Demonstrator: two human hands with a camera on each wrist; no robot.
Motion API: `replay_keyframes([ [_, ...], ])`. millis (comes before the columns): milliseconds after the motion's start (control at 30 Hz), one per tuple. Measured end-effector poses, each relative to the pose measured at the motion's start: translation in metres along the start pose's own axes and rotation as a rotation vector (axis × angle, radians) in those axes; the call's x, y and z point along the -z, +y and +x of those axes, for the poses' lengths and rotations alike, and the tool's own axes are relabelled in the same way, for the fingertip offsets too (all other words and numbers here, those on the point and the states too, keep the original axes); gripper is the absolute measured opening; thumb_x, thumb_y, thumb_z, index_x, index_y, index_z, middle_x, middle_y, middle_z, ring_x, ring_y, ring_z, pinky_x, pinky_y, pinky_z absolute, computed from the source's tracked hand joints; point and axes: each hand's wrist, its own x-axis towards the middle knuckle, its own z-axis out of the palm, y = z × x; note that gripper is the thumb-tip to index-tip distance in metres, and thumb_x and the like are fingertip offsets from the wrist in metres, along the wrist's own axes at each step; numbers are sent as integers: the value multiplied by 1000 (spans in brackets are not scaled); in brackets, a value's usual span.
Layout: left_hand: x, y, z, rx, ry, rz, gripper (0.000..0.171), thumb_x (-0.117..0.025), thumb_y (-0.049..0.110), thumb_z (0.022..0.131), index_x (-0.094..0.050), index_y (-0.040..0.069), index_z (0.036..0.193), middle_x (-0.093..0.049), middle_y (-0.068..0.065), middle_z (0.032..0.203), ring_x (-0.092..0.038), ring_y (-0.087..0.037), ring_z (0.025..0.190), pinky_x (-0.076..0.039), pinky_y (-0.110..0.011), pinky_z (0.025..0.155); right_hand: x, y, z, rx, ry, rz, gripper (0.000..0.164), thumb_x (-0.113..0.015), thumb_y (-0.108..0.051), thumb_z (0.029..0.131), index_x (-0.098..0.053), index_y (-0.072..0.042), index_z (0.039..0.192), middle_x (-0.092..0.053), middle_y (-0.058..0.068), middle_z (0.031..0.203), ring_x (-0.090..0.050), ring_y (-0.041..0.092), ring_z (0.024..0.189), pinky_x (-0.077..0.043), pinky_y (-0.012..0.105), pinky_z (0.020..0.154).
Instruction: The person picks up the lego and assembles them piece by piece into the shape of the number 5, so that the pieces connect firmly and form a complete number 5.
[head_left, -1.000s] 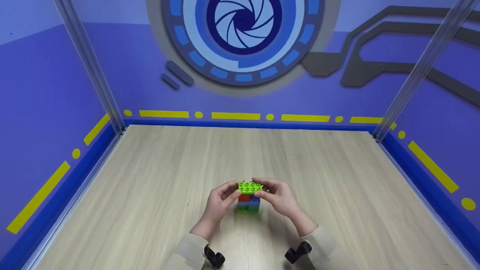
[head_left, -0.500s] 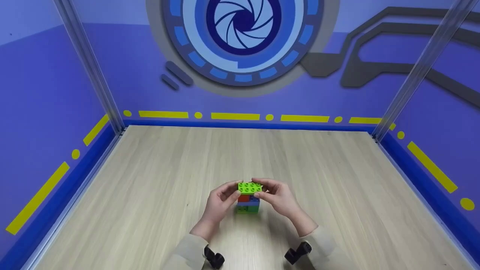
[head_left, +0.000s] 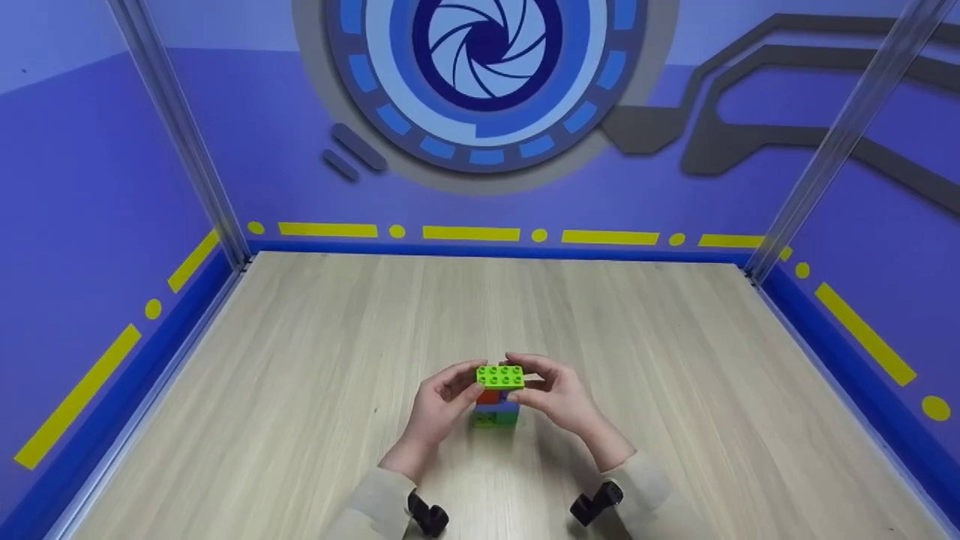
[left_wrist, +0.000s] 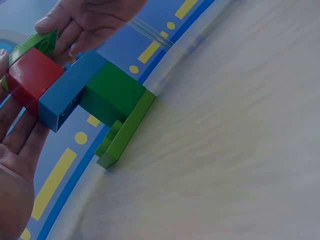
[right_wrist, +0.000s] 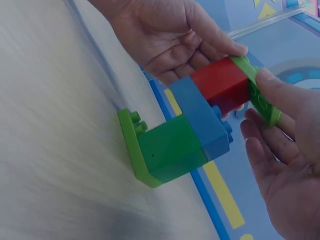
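Observation:
A small tower of toy building bricks stands on the table in front of me. On top is a flat lime-green brick [head_left: 500, 377], over a red brick [left_wrist: 35, 77], a blue brick [right_wrist: 197, 112], a dark green brick [right_wrist: 172, 150] and a lime-green base plate [right_wrist: 129, 145]. My left hand [head_left: 439, 401] pinches the top brick's left end, thumb in front and fingers behind beside the red brick. Around the right end is my right hand [head_left: 559, 394], its thumb and fingers spread apart, the thumb lower than the top brick. Its fingertips are partly hidden behind the tower in the head view.
The wooden table [head_left: 322, 337] spreads out on all sides of the tower. Blue printed wall panels [head_left: 465, 210] and metal corner posts [head_left: 184, 127] enclose its back and sides. Each wrist wears a black camera mount [head_left: 429, 516].
My right thumb and fingers have parted from the top brick's right end, the thumb dropping lower. My left hand and the tower stay nearly in place.

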Motion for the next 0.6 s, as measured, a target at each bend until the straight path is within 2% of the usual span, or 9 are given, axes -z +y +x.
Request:
replay_keyframes([
  [133, 0, 0, 0, 4, 0, 2, 37, -69, 16, 100, -65, 5, 135, -68, -16, 135, -65, -3, 117, -52, -18, 102, 2, 6, 0, -39, -53, -39, 62, -83, -15, 87, -58, -1, 142, -62, 20, 141, -59, 36, 130, -53, 42, 109],
  [267, 0, -1, 1, -2, -1, 2, 37, -68, 15, 100, -65, 5, 135, -68, -16, 135, -65, -3, 116, -52, -17, 102, 3, 14, 1, -75, -92, -90, 58, -85, -14, 85, -61, 2, 136, -66, 21, 135, -61, 39, 127, -49, 54, 112],
  [400, 0, -2, 1, -5, -1, -9, 37, -68, 15, 99, -65, 4, 135, -68, -17, 134, -65, -2, 116, -52, -18, 102, 3, 21, 1, -97, -95, -118, 49, -84, -11, 84, -66, 2, 128, -71, 20, 126, -67, 32, 119, -52, 52, 108],
  [600, -1, -2, 1, 8, 8, -27, 36, -69, 15, 99, -66, 4, 134, -68, -17, 134, -65, -2, 116, -51, -17, 102, 3, 29, 2, -94, -94, -83, 37, -84, -8, 84, -71, 5, 116, -75, 20, 112, -71, 21, 107, -58, 40, 100],
])
